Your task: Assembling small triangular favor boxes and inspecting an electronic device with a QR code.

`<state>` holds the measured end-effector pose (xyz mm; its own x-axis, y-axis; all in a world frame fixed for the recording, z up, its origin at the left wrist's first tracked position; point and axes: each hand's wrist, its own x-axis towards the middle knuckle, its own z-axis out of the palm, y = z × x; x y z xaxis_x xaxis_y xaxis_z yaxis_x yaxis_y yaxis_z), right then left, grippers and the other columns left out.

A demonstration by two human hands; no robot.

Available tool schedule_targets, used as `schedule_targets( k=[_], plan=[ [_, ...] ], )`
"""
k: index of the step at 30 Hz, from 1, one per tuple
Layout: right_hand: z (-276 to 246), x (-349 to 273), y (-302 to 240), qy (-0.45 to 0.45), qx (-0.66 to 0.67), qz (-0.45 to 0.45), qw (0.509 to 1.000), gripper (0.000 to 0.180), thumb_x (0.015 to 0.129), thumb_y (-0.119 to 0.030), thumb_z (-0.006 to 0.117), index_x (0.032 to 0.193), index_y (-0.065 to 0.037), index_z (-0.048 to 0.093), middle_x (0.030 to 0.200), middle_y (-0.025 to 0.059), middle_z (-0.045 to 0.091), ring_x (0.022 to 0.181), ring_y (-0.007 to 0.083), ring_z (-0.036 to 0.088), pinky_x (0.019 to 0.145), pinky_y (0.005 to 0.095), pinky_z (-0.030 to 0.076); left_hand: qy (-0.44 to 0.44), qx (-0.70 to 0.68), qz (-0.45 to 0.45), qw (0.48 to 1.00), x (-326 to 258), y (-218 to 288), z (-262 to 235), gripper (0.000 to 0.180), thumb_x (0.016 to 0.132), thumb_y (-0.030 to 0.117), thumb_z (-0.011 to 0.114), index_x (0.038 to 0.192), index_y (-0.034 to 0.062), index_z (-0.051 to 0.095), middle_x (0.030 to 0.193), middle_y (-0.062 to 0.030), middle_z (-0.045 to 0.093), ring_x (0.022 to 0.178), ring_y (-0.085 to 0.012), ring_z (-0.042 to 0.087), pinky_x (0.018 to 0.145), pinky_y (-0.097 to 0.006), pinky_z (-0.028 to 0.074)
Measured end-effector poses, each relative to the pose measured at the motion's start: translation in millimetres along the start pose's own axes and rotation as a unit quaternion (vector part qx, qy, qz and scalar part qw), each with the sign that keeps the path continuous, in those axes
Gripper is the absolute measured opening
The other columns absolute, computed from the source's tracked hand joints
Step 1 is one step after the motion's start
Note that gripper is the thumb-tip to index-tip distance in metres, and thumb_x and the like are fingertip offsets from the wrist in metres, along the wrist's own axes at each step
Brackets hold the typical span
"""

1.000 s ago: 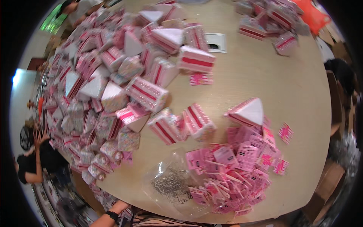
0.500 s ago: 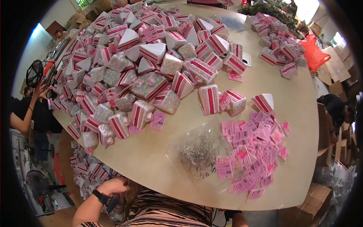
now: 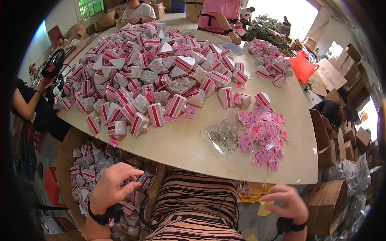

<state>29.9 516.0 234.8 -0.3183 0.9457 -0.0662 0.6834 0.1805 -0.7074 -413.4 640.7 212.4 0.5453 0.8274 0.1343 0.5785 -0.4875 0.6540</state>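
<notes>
My left hand (image 3: 114,185) is held above a large cardboard box (image 3: 64,158) of wrapped toy cake slices, thumb and fingers apart and holding nothing. Off the table's near right edge hovers my right hand (image 3: 287,201), also empty with its fingers spread. On the table (image 3: 181,148) lies a big heap of toy cake slices (image 3: 156,115), pink and white with red bands, some with speckled sides. A pile of pink printed tags (image 3: 263,134) sits near the right edge. Beside it, a clear plastic bag (image 3: 223,134) carries small silvery metal pieces, too fine to make out.
A smaller group of cake slices (image 3: 273,64) is at the far right, by a red plastic bag (image 3: 303,66). Yellow sheets (image 3: 255,193) lie below the near edge. A cardboard box (image 3: 325,205) stands at right. Several people are around the table and room.
The view has tilted up, showing people across the table. My right hand has risen into sight from the lower edge. My left hand has lifted, with its fingers now apart.
</notes>
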Motion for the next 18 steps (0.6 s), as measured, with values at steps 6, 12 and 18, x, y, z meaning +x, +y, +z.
schedule_targets(
  k=[6,12,18],
  plan=[
    [-43,-19,-80,0.140,-0.073,-0.165,0.974,0.028,0.064,-0.015,0.074,0.091,-0.007,0.073,0.079,0.0062,0.065,0.068,0.0218,0.060,0.060,0.0315,0.046,0.054,-0.010,-0.168,0.984,-106,-17,-38,0.036,0.073,0.007,0.067,0.109,0.0016,0.064,0.088,-0.0119,0.064,0.083,-0.0241,0.062,0.075,-0.033,0.048],
    [-66,-60,-53,0.196,-0.143,0.116,0.963,0.030,0.065,-0.008,0.069,0.093,0.003,0.067,0.082,0.0120,0.062,0.076,0.0234,0.062,0.068,0.0311,0.049,0.241,0.030,-0.445,0.862,-332,-110,-133,0.038,0.083,0.011,0.061,0.121,0.0044,0.058,0.091,-0.0022,0.058,0.078,-0.0113,0.054,0.070,-0.025,0.046],
    [-93,-76,-29,0.098,-0.157,0.264,0.947,0.037,0.063,-0.005,0.073,0.100,0.001,0.068,0.086,0.0122,0.062,0.077,0.0225,0.063,0.069,0.0296,0.050,0.295,0.018,-0.605,0.740,-499,-125,-269,0.036,0.095,0.040,0.052,0.127,0.0239,0.052,0.083,0.0034,0.053,0.060,-0.0039,0.047,0.050,-0.017,0.037]
  ],
)
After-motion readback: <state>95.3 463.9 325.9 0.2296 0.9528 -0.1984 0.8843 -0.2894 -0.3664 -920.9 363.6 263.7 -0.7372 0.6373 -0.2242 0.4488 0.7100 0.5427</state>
